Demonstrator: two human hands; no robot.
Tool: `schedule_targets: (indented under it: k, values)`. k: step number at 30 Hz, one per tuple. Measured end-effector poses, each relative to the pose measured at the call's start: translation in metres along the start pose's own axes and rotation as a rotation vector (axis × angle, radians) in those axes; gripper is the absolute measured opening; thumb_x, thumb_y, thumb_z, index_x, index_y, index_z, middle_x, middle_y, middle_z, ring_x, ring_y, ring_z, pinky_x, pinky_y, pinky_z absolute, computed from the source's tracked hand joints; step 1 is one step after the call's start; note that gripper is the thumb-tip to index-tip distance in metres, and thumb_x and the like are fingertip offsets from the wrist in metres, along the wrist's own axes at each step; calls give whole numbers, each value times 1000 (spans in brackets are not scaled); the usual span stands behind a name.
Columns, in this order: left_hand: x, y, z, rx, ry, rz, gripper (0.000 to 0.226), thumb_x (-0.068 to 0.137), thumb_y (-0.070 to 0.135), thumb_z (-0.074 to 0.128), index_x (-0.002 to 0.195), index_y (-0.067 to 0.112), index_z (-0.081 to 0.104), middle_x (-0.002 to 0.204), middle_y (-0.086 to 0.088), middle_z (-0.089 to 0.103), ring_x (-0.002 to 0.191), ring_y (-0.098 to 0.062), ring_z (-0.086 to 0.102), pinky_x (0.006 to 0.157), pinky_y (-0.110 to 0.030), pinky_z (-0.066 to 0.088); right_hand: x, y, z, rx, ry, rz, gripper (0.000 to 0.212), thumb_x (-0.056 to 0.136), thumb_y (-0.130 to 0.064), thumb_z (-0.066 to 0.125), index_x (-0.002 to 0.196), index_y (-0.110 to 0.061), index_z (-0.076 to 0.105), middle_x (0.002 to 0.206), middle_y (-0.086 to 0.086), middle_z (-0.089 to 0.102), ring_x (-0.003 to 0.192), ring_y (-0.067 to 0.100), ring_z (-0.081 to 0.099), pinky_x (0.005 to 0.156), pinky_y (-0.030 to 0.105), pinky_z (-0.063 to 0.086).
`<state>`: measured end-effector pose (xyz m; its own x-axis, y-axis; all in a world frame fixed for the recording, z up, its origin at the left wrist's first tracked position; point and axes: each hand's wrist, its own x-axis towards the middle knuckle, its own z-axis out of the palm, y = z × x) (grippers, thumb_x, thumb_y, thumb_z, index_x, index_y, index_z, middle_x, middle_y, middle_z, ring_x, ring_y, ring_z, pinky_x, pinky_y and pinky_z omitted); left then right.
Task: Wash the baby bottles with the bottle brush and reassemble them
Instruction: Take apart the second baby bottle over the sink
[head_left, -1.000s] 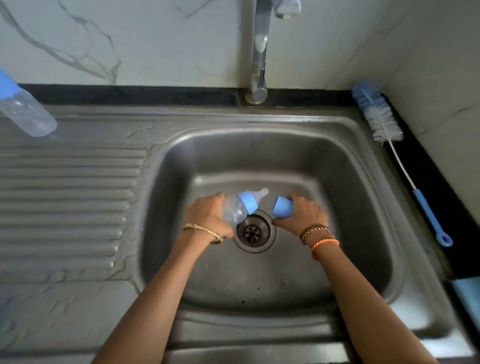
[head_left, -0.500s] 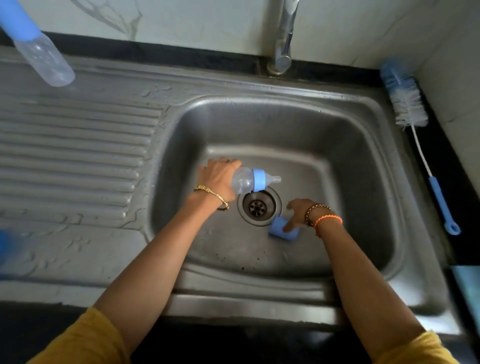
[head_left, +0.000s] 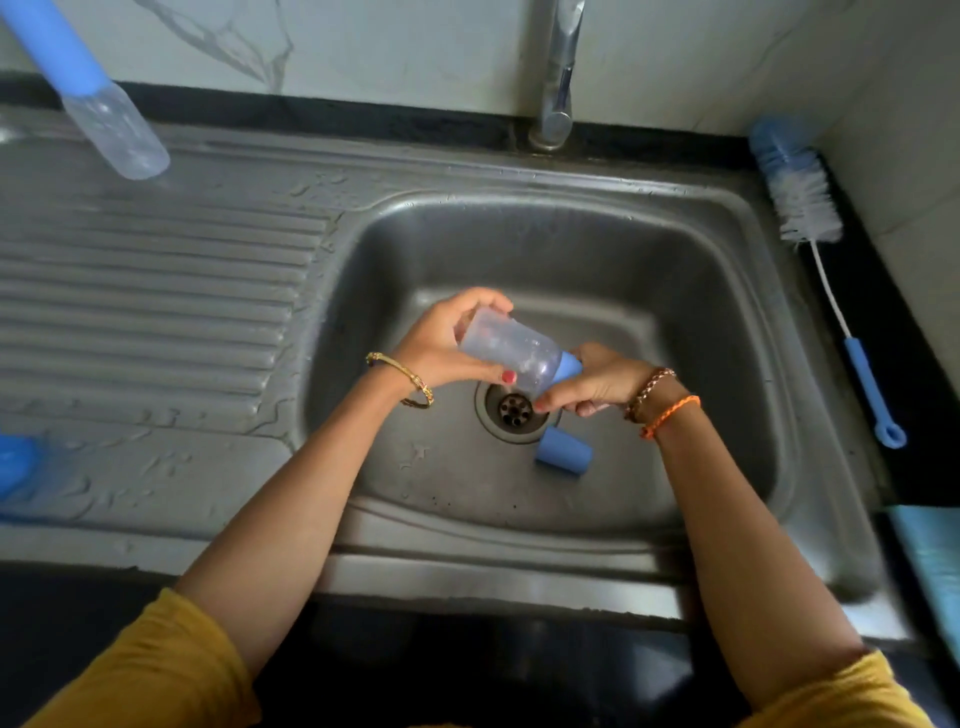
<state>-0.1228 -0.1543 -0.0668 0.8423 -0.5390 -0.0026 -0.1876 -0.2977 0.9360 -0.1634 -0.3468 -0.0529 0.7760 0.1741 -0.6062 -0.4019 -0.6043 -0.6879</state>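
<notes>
Over the sink (head_left: 675, 218) drain, clear baby bottle (head_left: 506, 348) tilted, blue collar (head_left: 567, 366) to the right, left hand (head_left: 447, 343) fingers wrapped round its base, right hand (head_left: 597, 382) fingers clamped on collar, blue cap (head_left: 563, 451) lying just near.

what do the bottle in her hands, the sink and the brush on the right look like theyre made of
Bottle: clear plastic, slightly cloudy; the left hand shows through it. Its collar is opaque matte blue, likely plastic.
Sink: brushed stainless steel, judging by its dull grey sheen and pressed ridges.
Brush: white and blue bristles, a thin white stem, perhaps coated wire, and a blue plastic-looking grip.
</notes>
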Motion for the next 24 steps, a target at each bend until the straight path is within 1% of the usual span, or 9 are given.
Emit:
schedule_targets:
  k: [2, 5, 9, 12, 15, 18, 20, 21, 24]
  values:
    - [1, -1, 1, 6, 52, 55, 50, 62, 26, 82, 102, 23, 53, 99, 13, 56, 91, 5, 53, 78, -8, 42, -1, -3, 0, -4, 54, -49, 22, 69, -7, 77, 66, -14, 56, 59, 4, 47, 49, 12, 41, 44, 17, 36]
    - [2, -4, 12, 190, 133, 115, 36, 75, 46, 56, 88, 13, 60, 85, 17, 55, 81, 14, 51, 78, -8, 39, 10, -1, 14, -260, 202, -112, 21, 66, -8, 77, 79, -10, 61, 76, 7, 58, 69, 20, 54, 58, 28, 45]
    - [7, -8, 11, 187, 301, -39, 42, 82, 42, 46, 81, 4, 64, 64, 12, 56, 56, 0, 51, 62, -28, 46, 15, -6, 28, -338, 351, -99, 22, 67, -17, 74, 82, -16, 59, 80, 4, 59, 77, 24, 58, 62, 28, 44]
    - [9, -3, 8, 166, 386, -108, 44, 79, 44, 45, 80, 7, 68, 64, -11, 58, 58, -19, 49, 63, -37, 49, 14, -12, 29, -346, 423, -90, 25, 69, -19, 71, 92, -15, 63, 82, 3, 59, 87, 28, 62, 69, 31, 48]
    - [8, 4, 7, 124, 416, -173, 45, 75, 44, 44, 79, 7, 68, 73, -15, 63, 65, -21, 52, 61, -34, 49, 12, -15, 31, -379, 488, -68, 25, 71, -20, 68, 95, -18, 62, 86, 3, 61, 89, 28, 62, 71, 30, 45]
    - [7, 10, 4, 83, 423, -246, 45, 77, 43, 45, 78, 3, 66, 76, -14, 63, 65, -23, 52, 55, -31, 40, 11, -15, 35, -470, 550, -57, 28, 73, -22, 64, 100, -18, 60, 96, 4, 65, 94, 30, 61, 70, 28, 40]
    - [10, 8, 4, 4, 434, -388, 36, 86, 37, 51, 71, 5, 59, 70, -10, 57, 61, -23, 51, 50, -23, 38, 11, -16, 38, -549, 616, -75, 31, 72, -20, 63, 102, -17, 57, 97, 6, 66, 94, 33, 61, 68, 29, 37]
    - [10, 5, 2, -98, 414, -525, 33, 89, 36, 51, 71, 8, 56, 66, -7, 56, 57, -22, 52, 46, -20, 38, 11, -16, 40, -643, 715, -141, 34, 68, -18, 67, 101, -16, 58, 92, 8, 66, 87, 33, 63, 63, 28, 37]
    - [1, 1, -4, -484, 140, -930, 38, 92, 45, 40, 78, 12, 51, 63, -10, 52, 33, -16, 44, 35, -9, 27, 14, -18, 44, -1038, 1083, -429, 41, 35, -14, 80, 73, -17, 65, 56, 0, 57, 45, 23, 57, 42, 19, 32]
